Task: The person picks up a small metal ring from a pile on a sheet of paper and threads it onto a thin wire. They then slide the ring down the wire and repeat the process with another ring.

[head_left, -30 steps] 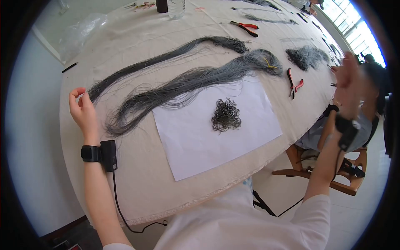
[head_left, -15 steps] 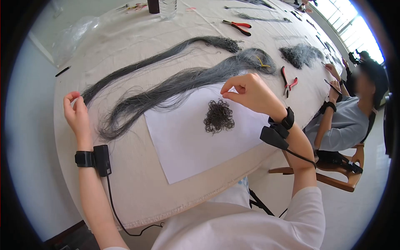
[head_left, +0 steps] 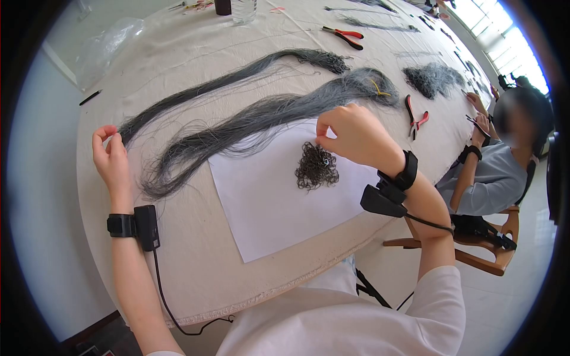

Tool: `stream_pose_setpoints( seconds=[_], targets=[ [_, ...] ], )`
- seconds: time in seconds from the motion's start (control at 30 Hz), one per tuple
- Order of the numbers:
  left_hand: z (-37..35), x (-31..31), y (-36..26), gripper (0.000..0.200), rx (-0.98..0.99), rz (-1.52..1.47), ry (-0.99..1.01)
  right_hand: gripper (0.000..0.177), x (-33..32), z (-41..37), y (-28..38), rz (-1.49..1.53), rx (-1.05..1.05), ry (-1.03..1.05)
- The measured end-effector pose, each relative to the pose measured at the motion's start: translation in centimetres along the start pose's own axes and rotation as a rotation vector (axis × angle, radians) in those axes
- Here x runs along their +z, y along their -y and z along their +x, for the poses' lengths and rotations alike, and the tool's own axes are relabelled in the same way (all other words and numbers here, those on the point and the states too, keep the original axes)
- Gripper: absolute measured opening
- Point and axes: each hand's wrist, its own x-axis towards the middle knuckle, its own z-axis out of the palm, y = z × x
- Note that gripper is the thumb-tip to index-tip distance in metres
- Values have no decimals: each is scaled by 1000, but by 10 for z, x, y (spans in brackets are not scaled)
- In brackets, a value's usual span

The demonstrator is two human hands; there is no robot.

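My right hand [head_left: 359, 136] is closed in a pinch just above a small heap of dark curly pieces [head_left: 314, 169] on a white paper sheet [head_left: 267, 219]. A tiny pale-blue bit [head_left: 326, 161] shows on the heap below the fingertips; what the pinch holds is too fine to see. At the table's left, my left hand [head_left: 111, 160] has its fingertips pressed together beside the end of a long bundle of thin dark-grey strands [head_left: 208, 89]. Anything between them cannot be made out. A thicker grey strand bundle [head_left: 255, 118] with a yellow tie [head_left: 380, 89] lies between both hands.
Red-handled pliers [head_left: 415, 117] lie right of the thick bundle, and another pair [head_left: 344, 38] farther back. A tangled grey clump [head_left: 433, 80] sits near a co-worker [head_left: 493, 160] at right. A black pen [head_left: 90, 98] and clear glass [head_left: 244, 12] are also on the table.
My right hand has come slightly down and nearer the curly heap, and a pale-blue bit now shows there. My left hand has barely moved. The view has shifted a little.
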Motion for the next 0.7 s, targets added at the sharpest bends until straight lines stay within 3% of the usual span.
stream_pose_setpoints(
  seconds=[0.27, 0.37, 0.47, 0.5, 0.57, 0.63, 0.7],
  targets=[
    [1, -1, -2, 12, -23, -18, -8, 13, -17, 4, 1, 73, -26, 64],
    [1, 5, -21, 11, 85, -24, -60, 11, -33, 4, 12, 305, 23, 89],
    [-19, 24, -84, 14, 62, -147, 161, 12, -36, 5, 26, 900, 22, 58],
    [-32, 32, -108, 15, 53, -183, 245, 12, -34, 7, 32, 905, -2, 63],
    [-54, 37, -139, 15, -100, -349, 513, 13, -30, 10, 45, 1302, -57, 30],
    [-72, 37, -163, 16, -239, -420, 758, 14, -29, 15, 62, 1372, -134, 72],
    [-85, 39, -174, 16, -301, -503, 845, 15, -28, 20, 82, 1475, -212, 94]
  ],
)
